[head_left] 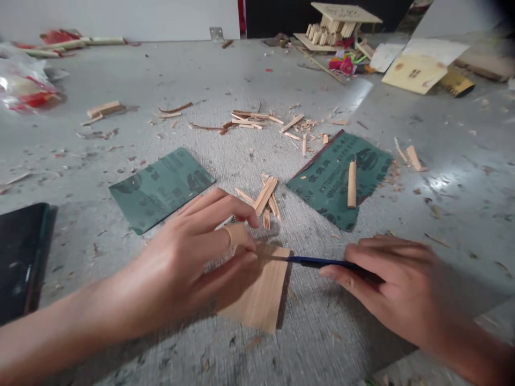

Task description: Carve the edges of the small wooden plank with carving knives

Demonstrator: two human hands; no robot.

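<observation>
The only camera here rides on the person's head, above and behind the wood piece [267, 289], looking forward and down, fairly near it, taking in the white panel [120, 19] well beyond.

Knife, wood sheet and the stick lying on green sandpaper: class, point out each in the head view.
Knife [316, 261], head view: blue handle.
Wood sheet [264, 295], head view: bare face.
Stick [352, 185], head view: its middle.

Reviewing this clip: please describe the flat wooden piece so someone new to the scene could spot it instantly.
On the grey surface, look between the left hand and right hand. The flat wooden piece is there, partly hidden by the left hand. It is one broad, pale piece, unlike the loose narrow slivers just beyond it.
</observation>
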